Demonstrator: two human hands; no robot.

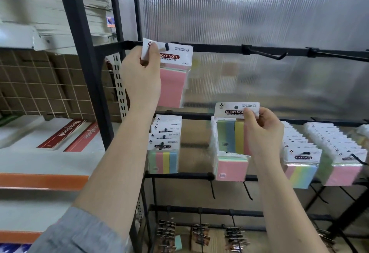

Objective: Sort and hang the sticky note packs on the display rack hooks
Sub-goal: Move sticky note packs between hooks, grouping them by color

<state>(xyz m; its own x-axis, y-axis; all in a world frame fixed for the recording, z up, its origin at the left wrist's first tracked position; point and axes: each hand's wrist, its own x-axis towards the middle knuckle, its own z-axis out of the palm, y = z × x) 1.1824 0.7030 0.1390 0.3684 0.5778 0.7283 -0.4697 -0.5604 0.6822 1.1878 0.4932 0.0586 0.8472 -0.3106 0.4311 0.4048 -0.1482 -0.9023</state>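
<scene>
Two sticky note packs are held, one per hand. Landmark: top crossbar [219, 48] of the black display rack. Pink pack [173, 79] is pinched at its white header by the left hand [140, 77], thumb on the front; its hang hole is threaded on the leftmost hook [166, 46] of that bar, pack hanging just below the bar. Striped pack [233, 133] (green, blue, yellow, pink) is pinched at its header's right edge by the right hand [263, 133], well below the bar and to the right of the pink pack, held in front of a row of hung packs [231, 167]. An empty hook [265, 54] juts from the same bar further right. More hung rows [164, 149] are seen two bars down
</scene>
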